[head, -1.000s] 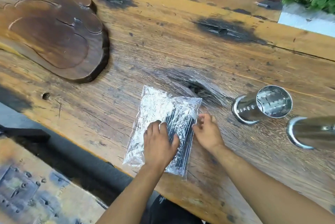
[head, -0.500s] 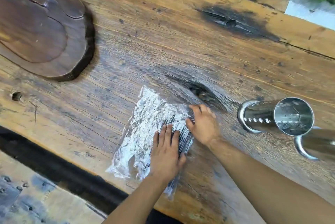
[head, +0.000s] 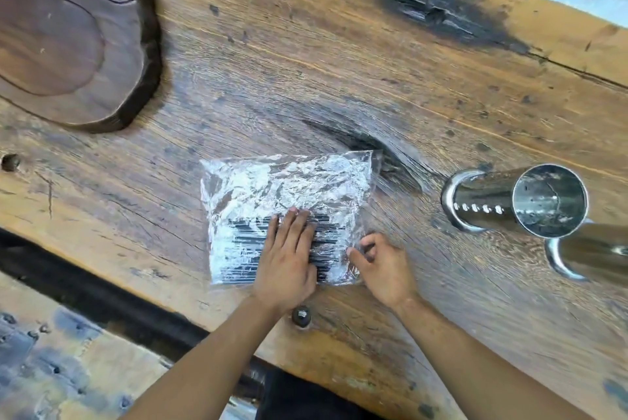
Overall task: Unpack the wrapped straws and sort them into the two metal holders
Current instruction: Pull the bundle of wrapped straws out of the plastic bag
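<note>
Turned sideways now, the straw bag [head: 285, 197] lies left of the holders [head: 516, 203]. Left hand [head: 289, 260] presses flat; right hand [head: 380, 265] pinches its edge. Pull gently.

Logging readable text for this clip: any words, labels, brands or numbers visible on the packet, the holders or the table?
None readable.
Plastic packet of straws: crinkled clear film with glare, no print visible.
Two metal holders: plain steel with punched holes, no markings.
Wooden table: only grain and dark stains.
</note>
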